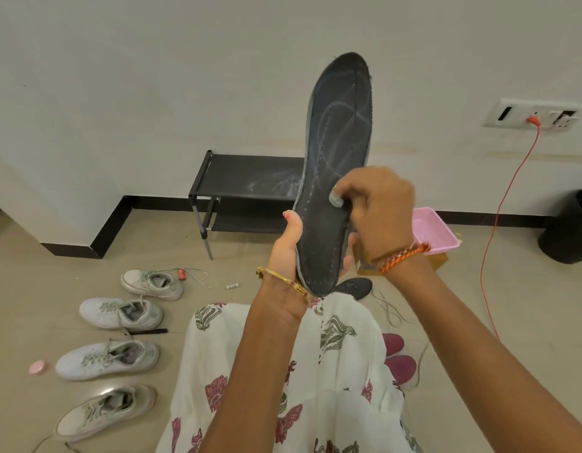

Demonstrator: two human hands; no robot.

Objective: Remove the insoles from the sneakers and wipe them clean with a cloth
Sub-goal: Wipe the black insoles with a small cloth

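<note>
Two hands working one dark insole (337,158), raised upright above the lap: left hand (291,253) gripping its heel, right hand (373,207) pinching a small grey cloth (336,200) against its face. Risking a bend or slip from hard rubbing; four sneakers (119,313) lying left of the insole.

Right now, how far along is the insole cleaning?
Done: one insole already lies on the floor. In hand: left hand grips a dark insole while right hand rubs it with a small cloth. Left: four sneakers wait nearby, their insoles hard to judge.
</note>
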